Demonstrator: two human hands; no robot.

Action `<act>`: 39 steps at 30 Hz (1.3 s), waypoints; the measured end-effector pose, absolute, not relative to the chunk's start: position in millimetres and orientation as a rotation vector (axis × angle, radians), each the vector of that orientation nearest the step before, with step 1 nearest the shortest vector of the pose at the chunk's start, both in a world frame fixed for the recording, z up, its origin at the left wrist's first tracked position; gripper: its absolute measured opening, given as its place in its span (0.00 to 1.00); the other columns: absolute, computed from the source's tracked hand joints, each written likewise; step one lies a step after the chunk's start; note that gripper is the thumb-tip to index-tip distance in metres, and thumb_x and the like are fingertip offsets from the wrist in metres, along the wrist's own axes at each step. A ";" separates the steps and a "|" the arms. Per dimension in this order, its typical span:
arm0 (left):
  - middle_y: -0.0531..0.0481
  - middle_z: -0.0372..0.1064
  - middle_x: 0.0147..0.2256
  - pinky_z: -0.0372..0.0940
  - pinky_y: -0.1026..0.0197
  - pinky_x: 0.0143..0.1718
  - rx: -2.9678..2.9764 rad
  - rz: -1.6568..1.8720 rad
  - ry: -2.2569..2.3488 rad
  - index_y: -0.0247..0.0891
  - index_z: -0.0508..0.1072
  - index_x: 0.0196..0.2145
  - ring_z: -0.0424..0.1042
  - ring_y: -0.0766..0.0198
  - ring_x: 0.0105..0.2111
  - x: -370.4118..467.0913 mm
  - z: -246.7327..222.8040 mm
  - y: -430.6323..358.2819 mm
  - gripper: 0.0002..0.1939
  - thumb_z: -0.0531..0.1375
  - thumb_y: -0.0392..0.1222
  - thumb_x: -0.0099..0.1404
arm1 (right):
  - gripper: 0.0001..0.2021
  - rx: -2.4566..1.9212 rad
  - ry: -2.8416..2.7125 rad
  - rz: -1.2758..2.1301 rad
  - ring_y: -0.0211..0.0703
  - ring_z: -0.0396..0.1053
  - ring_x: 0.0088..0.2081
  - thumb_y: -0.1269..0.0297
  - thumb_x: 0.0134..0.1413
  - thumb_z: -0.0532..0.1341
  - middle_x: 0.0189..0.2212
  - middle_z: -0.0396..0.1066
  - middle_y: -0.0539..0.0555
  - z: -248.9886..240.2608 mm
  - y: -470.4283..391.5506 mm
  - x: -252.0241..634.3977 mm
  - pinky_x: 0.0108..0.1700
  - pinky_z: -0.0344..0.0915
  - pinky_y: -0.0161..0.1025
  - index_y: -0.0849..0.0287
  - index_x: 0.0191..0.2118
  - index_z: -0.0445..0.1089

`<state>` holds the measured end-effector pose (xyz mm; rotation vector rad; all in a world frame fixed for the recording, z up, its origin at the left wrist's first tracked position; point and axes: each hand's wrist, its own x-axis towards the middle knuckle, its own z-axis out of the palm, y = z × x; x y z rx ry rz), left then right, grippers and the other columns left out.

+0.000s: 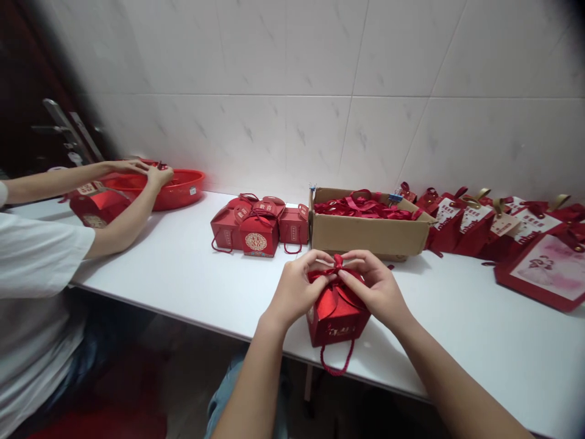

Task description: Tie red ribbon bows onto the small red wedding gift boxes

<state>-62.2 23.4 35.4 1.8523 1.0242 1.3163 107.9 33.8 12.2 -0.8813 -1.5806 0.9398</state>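
While both hands pinch the ribbon bow [338,263] atop the red gift box [337,314], best to keep tension even. Left hand [296,291] closed on the bow's left loop, right hand [377,288] closed on the right loop, fingertips meeting above the box top. Box sitting at the near edge of the white surface [192,274], cord handle [337,364] dangling over the edge; worth sliding it inward to avoid tipping. Cardboard box [365,235] of spare ribbons just behind, finished boxes [260,230] to the left, more [475,225] to the right. Another person's hands [146,172] at a red basin [178,186] far left, well apart. Advisable to pull loops symmetrically, centre the knot, avoid crushing the flaps.
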 end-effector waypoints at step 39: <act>0.52 0.69 0.29 0.63 0.64 0.32 2.110 1.234 1.202 0.38 0.70 0.28 0.69 0.65 0.31 -67.4 46.1 16.5 0.04 0.62 0.39 0.58 | 0.13 -0.873 -1.550 1.312 0.53 0.63 0.56 0.50 0.48 0.65 0.57 0.63 0.56 22.7 35.4 113.1 0.56 0.60 0.46 0.53 0.31 0.79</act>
